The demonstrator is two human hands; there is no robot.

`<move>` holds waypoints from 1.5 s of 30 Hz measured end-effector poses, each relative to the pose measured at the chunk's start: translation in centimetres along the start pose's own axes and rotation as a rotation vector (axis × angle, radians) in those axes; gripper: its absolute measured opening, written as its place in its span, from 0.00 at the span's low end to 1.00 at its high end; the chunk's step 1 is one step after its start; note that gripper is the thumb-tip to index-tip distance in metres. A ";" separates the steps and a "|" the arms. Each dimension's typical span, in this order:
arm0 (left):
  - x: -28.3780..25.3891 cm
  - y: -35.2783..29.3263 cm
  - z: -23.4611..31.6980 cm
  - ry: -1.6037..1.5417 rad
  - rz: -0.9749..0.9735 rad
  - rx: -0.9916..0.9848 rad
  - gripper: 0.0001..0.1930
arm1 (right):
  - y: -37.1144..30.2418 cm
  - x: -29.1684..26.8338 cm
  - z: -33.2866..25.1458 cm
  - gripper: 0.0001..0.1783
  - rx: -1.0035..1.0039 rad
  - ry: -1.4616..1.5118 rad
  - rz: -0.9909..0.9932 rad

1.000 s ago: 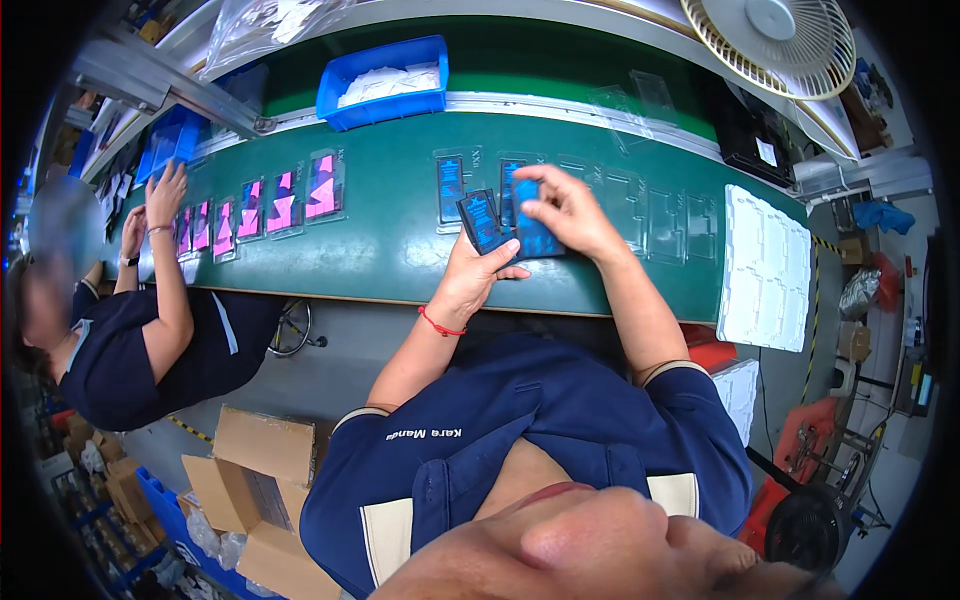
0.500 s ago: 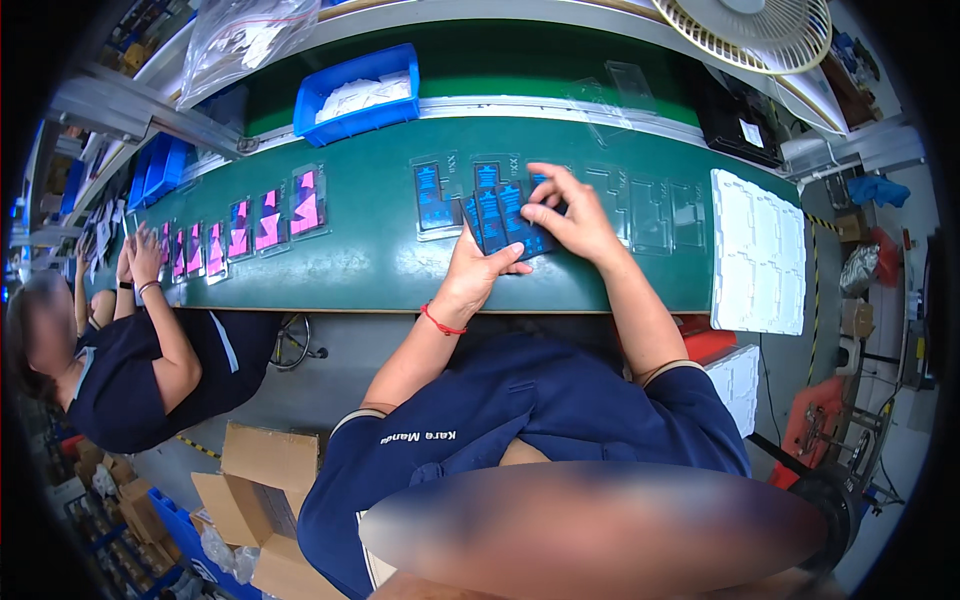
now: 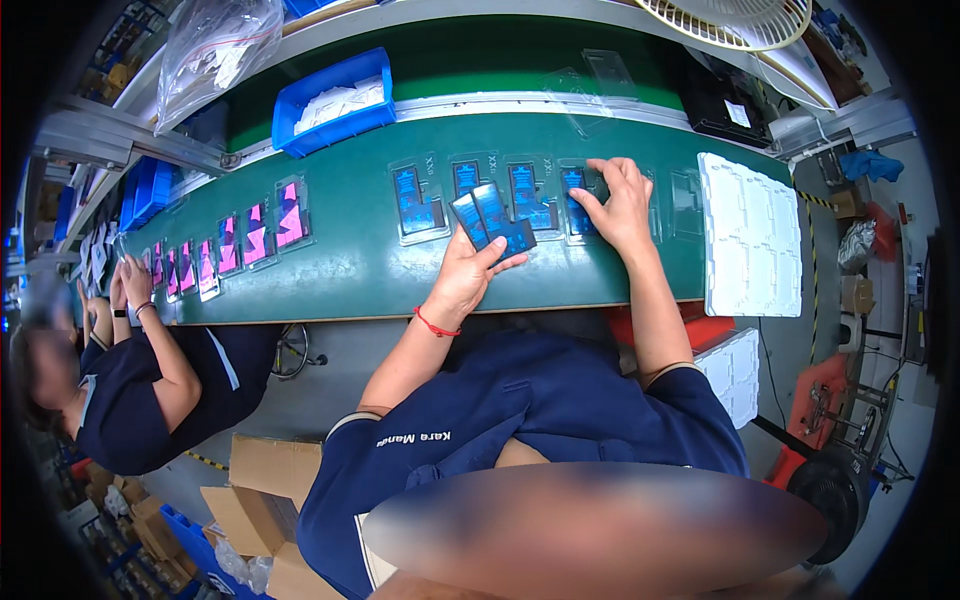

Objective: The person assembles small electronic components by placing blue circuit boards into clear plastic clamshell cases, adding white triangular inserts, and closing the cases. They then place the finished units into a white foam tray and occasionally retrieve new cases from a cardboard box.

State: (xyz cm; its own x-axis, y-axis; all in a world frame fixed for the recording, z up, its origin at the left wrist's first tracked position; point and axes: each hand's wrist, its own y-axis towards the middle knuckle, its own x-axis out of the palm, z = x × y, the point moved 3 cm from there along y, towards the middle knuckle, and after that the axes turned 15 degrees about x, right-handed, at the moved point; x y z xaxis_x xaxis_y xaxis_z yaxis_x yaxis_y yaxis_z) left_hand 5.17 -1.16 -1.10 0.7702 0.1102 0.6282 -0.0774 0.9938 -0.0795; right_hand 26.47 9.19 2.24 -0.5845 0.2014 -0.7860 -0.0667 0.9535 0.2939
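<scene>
Pieces (image 3: 491,212) in hand (image 3: 468,275), lengthwise forward-left

We get bright, cool, fairly even light on the green counter (image 3: 350,280), with soft sheen on its top and glints on the clear plastic trays (image 3: 685,205). Fisheye distortion bows the counter's edges, black rounds off the corners, and smooth blur hides the wearer's face (image 3: 590,530).

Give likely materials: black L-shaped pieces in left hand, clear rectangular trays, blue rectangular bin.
Black pieces: glossy outer film or plastic, judging by reflections; core unclear.
Clear trays: probably thin, shiny plastic; see-through, with bright edges.
Blue bin: likely smooth moulded plastic; uniform colour.
</scene>
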 end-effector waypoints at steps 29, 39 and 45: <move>6.8 2.5 -5.0 0.359 -0.351 0.334 0.45 | -4.7 0.6 -1.1 0.12 0.182 0.748 -0.279; 3.7 4.4 0.7 1.700 -0.331 0.697 0.29 | 0.3 -7.5 13.9 0.26 0.381 -0.227 0.151; 1.4 4.0 -0.4 1.840 -0.278 0.587 0.32 | -2.0 -4.1 11.2 0.23 0.092 -0.196 0.260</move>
State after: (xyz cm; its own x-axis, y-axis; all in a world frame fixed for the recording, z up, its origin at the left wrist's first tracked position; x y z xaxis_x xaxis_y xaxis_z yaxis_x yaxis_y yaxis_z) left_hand 6.16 2.93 -0.87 0.3816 0.2162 -0.8987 0.2756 0.9014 0.3339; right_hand 38.02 9.01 -1.21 -0.4050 0.4712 -0.7836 0.1426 0.8790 0.4549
